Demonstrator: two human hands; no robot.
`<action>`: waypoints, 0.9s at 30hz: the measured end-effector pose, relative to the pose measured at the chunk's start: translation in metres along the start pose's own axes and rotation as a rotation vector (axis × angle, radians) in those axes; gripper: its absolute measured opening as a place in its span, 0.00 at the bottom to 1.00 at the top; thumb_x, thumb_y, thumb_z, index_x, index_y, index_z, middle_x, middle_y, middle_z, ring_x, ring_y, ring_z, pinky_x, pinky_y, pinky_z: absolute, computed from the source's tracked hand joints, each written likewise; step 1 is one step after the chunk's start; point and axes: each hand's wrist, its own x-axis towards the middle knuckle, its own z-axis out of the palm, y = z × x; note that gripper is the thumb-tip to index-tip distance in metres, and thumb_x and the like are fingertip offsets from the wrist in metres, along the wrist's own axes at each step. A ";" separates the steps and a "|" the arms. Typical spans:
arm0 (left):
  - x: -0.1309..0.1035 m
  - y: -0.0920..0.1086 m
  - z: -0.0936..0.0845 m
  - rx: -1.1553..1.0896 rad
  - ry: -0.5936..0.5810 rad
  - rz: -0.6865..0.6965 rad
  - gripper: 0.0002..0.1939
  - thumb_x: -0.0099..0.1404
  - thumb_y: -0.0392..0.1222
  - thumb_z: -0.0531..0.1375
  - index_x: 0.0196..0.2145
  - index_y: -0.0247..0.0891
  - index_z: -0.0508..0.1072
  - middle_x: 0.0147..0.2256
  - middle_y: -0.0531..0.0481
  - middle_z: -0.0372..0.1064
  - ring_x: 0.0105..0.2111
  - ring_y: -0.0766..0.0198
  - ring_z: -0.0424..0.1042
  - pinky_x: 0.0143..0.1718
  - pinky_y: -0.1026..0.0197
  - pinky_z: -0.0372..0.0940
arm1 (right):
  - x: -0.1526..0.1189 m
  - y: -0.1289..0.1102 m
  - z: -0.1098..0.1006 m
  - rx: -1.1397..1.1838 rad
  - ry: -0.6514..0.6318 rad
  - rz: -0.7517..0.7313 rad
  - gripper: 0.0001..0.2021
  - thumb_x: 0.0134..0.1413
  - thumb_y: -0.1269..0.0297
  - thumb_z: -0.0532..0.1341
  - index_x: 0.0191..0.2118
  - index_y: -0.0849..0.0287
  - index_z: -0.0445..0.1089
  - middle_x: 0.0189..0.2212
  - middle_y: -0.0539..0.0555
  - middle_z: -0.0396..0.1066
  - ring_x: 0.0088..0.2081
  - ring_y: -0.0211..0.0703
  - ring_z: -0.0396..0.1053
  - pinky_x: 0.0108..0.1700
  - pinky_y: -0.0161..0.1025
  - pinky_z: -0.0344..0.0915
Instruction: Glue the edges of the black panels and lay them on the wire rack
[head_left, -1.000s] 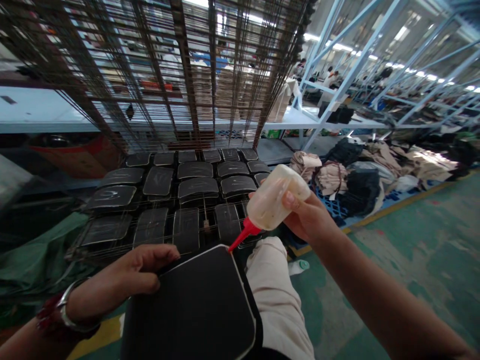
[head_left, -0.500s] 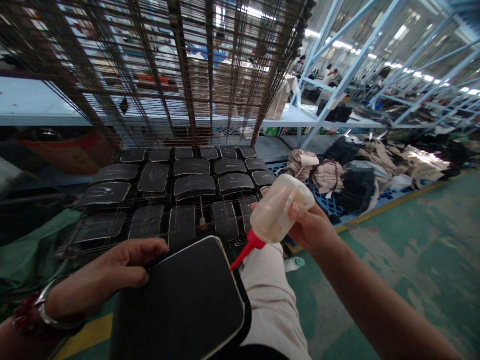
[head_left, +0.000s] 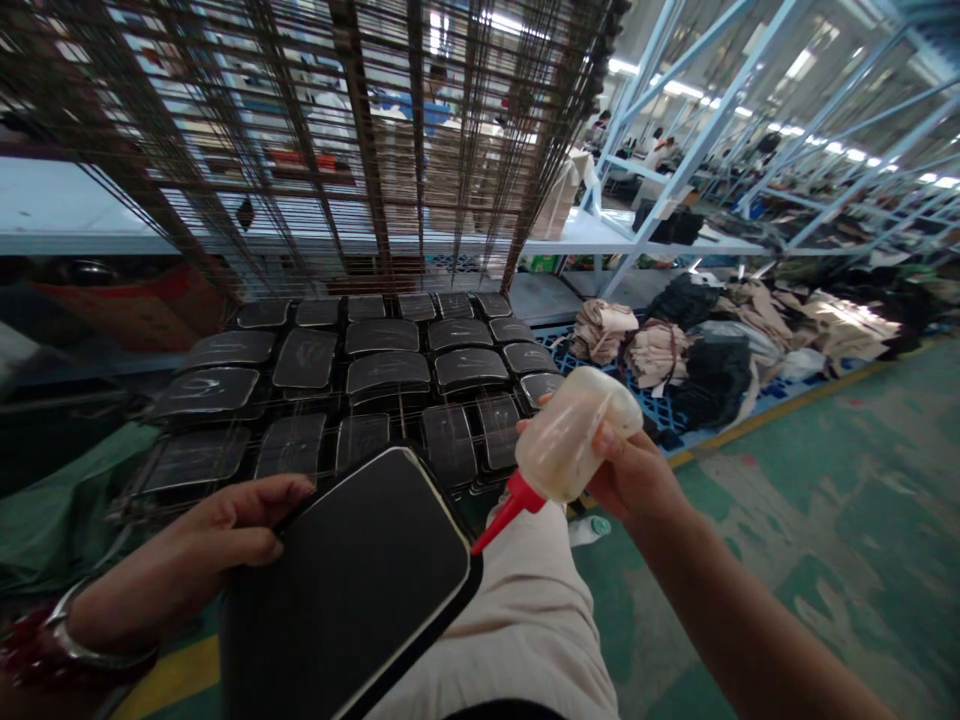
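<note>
My left hand [head_left: 238, 525] is closed on the left edge of a black panel [head_left: 360, 580] with rounded corners. A pale line runs along the panel's border. My right hand [head_left: 626, 460] grips a cloudy squeeze bottle [head_left: 574, 435], tilted nozzle down. Its red nozzle [head_left: 502, 520] has its tip at the panel's right edge, by the far right corner; whether it touches I cannot tell. What comes out of the tip, if anything, is too small to see. The panel lies over my lap, above my light trousers [head_left: 525, 610].
Several similar black panels [head_left: 386, 375] lie in rows on a wire rack ahead. Its hinged wire layers [head_left: 360, 130] stand raised behind them. Bundled beige pieces [head_left: 652, 350] rest on a blue pallet at right. A small bottle [head_left: 589, 530] lies on the green floor [head_left: 787, 520].
The nozzle tip has moved along the panel's right edge toward me, to the corner. The panel has turned slightly and shifted left. Both hands keep their holds.
</note>
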 end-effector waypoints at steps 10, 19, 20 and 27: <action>0.010 -0.022 -0.013 -0.187 0.241 -0.004 0.28 0.35 0.32 0.76 0.38 0.42 0.79 0.36 0.49 0.82 0.33 0.52 0.80 0.34 0.55 0.77 | 0.013 0.020 -0.009 0.151 0.192 -0.153 0.24 0.50 0.56 0.73 0.53 0.50 0.73 0.42 0.54 0.80 0.45 0.55 0.78 0.53 0.52 0.74; 0.012 -0.018 0.000 -0.212 0.272 0.002 0.30 0.36 0.31 0.77 0.39 0.42 0.76 0.37 0.49 0.82 0.32 0.53 0.80 0.34 0.56 0.76 | 0.015 0.028 -0.009 0.161 0.337 -0.159 0.21 0.48 0.57 0.74 0.49 0.53 0.75 0.41 0.54 0.80 0.35 0.49 0.78 0.33 0.42 0.77; 0.012 -0.018 0.001 -0.212 0.273 0.002 0.31 0.35 0.31 0.77 0.39 0.43 0.76 0.37 0.49 0.82 0.32 0.53 0.80 0.34 0.57 0.76 | 0.016 0.029 -0.009 0.155 0.355 -0.171 0.20 0.48 0.58 0.74 0.48 0.53 0.76 0.40 0.53 0.80 0.33 0.48 0.77 0.32 0.40 0.76; 0.009 -0.009 0.015 -0.192 0.247 -0.006 0.28 0.39 0.33 0.77 0.39 0.42 0.76 0.36 0.51 0.81 0.32 0.55 0.80 0.34 0.57 0.76 | 0.012 0.040 -0.006 0.175 0.392 -0.154 0.15 0.50 0.58 0.73 0.42 0.57 0.78 0.33 0.52 0.79 0.30 0.44 0.76 0.24 0.34 0.71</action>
